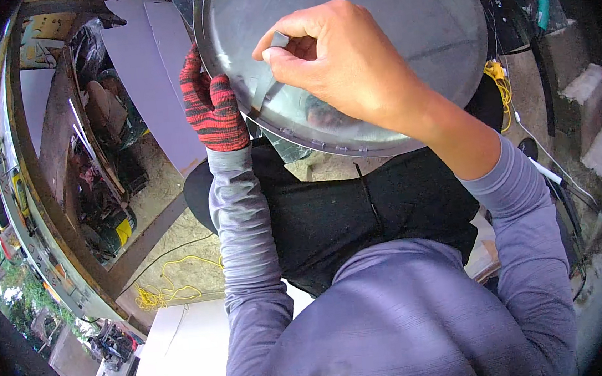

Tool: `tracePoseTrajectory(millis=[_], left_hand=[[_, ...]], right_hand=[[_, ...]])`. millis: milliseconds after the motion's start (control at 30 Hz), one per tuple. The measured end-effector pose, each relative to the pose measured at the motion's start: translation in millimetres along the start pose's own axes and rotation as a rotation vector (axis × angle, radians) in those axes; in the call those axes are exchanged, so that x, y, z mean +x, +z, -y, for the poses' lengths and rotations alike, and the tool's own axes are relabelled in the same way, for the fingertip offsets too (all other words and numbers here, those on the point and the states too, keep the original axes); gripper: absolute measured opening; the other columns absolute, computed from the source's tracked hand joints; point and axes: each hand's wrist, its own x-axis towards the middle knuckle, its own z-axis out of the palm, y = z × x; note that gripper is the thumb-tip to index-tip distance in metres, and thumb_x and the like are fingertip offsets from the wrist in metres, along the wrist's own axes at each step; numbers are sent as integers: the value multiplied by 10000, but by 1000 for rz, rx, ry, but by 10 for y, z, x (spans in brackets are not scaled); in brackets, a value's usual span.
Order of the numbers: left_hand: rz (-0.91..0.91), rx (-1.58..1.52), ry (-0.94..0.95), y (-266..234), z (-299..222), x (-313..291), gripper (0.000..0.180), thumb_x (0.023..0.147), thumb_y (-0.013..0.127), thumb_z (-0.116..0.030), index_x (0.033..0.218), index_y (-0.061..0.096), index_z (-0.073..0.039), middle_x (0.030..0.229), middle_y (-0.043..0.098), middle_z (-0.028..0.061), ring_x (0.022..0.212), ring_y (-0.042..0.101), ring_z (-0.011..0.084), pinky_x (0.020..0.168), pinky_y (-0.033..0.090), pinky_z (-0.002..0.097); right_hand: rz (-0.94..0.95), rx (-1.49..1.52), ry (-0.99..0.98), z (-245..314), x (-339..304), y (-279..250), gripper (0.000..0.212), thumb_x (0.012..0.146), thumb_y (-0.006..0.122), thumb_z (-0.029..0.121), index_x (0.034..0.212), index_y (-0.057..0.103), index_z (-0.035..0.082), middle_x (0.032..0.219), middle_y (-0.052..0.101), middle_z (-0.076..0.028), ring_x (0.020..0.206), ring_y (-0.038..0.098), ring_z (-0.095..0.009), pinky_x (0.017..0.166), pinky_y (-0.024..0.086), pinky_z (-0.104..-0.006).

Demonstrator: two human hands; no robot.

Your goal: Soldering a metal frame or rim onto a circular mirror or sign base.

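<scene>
The gloved left hand [211, 103] gripped the near-left rim of the round metal pan [374, 45] held over the lap. The bare right hand [333, 60] pinched a small grey piece [279, 39] closed against its inner surface, seemingly mid-rub or marking; continuing likely called for steady pressure along the rim.

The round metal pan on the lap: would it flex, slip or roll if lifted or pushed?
The round metal pan looks thin-walled, so probably light and slightly springy. Its shiny surface likely slips; the gloved left hand grips the rim while the bare right hand presses inside. Set on edge, it could roll.
</scene>
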Motion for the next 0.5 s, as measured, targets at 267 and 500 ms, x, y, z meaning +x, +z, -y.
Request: tracePoseTrajectory(millis=[267,500], left_hand=[[-10,-20,-12,-7,33,-6,526,971,567,-120,1477,482,-2,1342,605,121,1140,596,190,996,485,332],[14,-14,1,-21,32,-4,516,975,548,-120,1470,489,14,1434,574,145,1231,589,218,1044,476,343]], right_hand=[[-1,-50,18,42,-10,-104,178,930,664,117,988,767,-15,671,658,-33,628,560,-48,583,455,-257],[5,-25,23,13,-39,-40,172,937,669,110,1004,765,-16,730,692,-31,664,599,-44,603,481,-239]])
